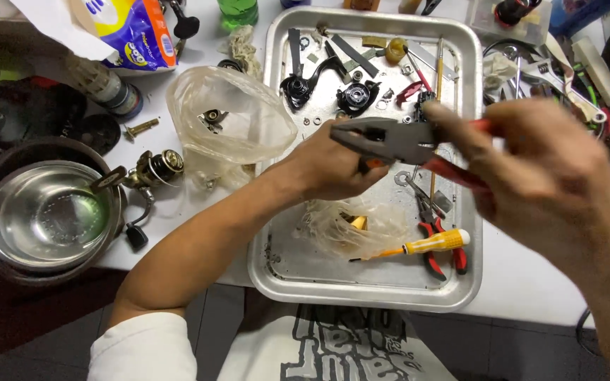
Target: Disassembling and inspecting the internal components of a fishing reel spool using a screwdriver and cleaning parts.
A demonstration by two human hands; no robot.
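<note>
My right hand (545, 169) grips the red handles of a pair of pliers (390, 139), whose grey jaws point left above a metal tray (284, 233). My left hand (333, 166) is closed just below the jaws around a small part with a bit of orange showing; the part itself is mostly hidden. Both hands hover over the tray's middle. Beneath them lie a crumpled clear plastic bag (351, 226), a yellow-handled screwdriver (432, 243) and small red-handled pliers (435, 236). Black reel parts (358, 97) and loose washers sit at the tray's far end.
A fishing reel (153, 169) lies left of the tray beside a steel bowl (47, 212). A clear bag with a small part (227, 120) sits behind it. Wrenches and tools (552, 70) crowd the right side. A green bottle (238, 10) stands at the back.
</note>
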